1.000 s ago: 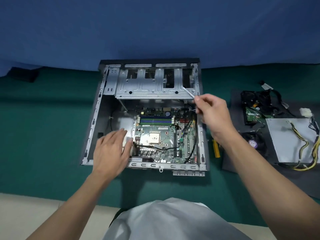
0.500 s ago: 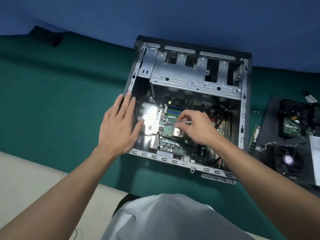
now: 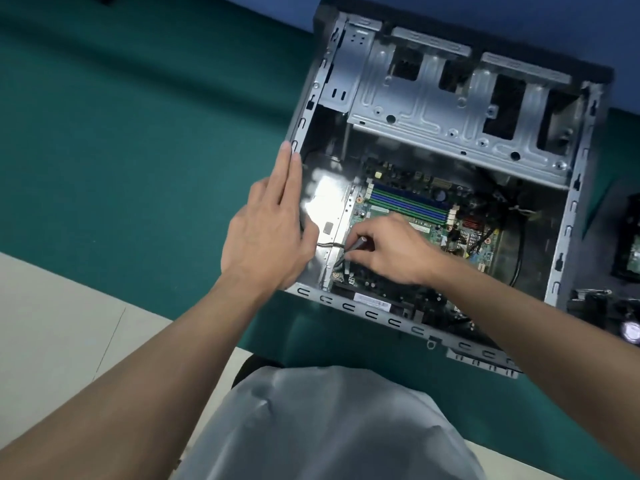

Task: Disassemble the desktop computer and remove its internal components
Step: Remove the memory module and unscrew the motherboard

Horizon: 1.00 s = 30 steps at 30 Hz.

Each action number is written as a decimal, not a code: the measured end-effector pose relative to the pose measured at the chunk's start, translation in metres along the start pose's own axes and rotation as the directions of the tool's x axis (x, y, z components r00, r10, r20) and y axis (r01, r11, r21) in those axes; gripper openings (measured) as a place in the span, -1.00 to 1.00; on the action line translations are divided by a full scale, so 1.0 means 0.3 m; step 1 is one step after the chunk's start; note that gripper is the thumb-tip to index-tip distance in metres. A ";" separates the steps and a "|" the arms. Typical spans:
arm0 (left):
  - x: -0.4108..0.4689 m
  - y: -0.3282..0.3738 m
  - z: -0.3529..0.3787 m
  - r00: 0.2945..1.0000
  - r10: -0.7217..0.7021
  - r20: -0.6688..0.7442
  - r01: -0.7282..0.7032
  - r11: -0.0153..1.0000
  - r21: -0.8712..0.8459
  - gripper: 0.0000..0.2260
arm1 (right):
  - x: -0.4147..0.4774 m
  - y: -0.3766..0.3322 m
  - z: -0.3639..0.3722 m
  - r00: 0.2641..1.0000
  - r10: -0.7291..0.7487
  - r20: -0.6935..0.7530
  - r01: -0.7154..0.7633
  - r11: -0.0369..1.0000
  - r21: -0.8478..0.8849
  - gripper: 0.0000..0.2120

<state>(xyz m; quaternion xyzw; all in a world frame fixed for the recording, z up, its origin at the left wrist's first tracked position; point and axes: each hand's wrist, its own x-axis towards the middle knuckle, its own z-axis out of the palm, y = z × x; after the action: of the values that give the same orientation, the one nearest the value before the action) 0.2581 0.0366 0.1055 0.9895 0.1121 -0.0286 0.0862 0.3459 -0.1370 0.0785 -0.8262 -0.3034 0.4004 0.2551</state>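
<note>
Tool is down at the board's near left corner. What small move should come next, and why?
Probably seat the tip and start unscrewing there. The right hand pinches the screwdriver, tip down at the motherboard's near left corner. The left hand lies flat against the case wall, bracing it. Whether the tip is already seated cannot be told.

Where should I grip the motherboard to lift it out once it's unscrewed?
Probably the motherboard's left edge, coming from the case's open left side: the drive cage overhangs its far edge and black cables crowd its right. The right hand holds a screwdriver there now.
</note>
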 end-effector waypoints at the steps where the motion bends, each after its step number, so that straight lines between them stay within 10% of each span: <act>1: 0.000 0.001 0.000 1.000 0.000 0.000 0.000 1.000 0.001 -0.34 | 0.005 0.002 0.007 1.000 0.005 0.010 -0.005 1.000 -0.018 -0.95; 30: 0.003 0.005 -0.003 1.000 -0.017 0.013 0.017 0.999 -0.032 -0.34 | 0.052 0.007 0.045 0.998 0.012 0.066 -0.001 0.986 -0.168 -0.88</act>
<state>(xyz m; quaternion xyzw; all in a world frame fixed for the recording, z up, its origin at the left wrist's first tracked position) 0.2593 0.0355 0.1067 0.9868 0.1205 -0.0337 0.1028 0.3431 -0.1249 0.0617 -0.8319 -0.3416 0.4016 0.1732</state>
